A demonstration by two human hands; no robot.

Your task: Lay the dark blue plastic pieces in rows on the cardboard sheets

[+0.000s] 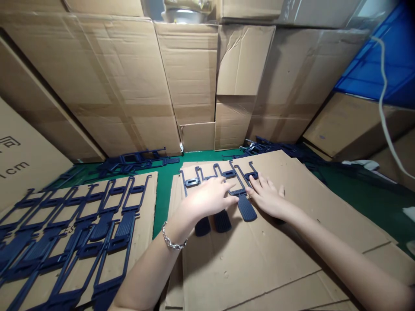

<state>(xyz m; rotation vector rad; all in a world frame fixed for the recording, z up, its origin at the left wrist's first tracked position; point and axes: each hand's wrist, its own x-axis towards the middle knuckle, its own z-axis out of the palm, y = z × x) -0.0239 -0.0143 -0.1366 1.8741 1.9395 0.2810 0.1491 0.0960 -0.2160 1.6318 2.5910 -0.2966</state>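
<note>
Three dark blue plastic frame parts [223, 177] lie side by side on a cardboard sheet [275, 255] in front of me. My left hand [209, 198] rests on top of them, fingers curled and pressed down over their middle. My right hand [267, 196] lies flat beside the rightmost part [246, 207], fingers stretched out and touching its edge. A bead bracelet [171, 242] is on my left wrist.
Several more blue frame parts [81, 224] lie in overlapping rows on a second cardboard sheet at the left. Loose parts are heaped at the back left [136, 159] and back right [266, 147] on green flooring [165, 181]. Cardboard boxes [181, 77] wall in the back.
</note>
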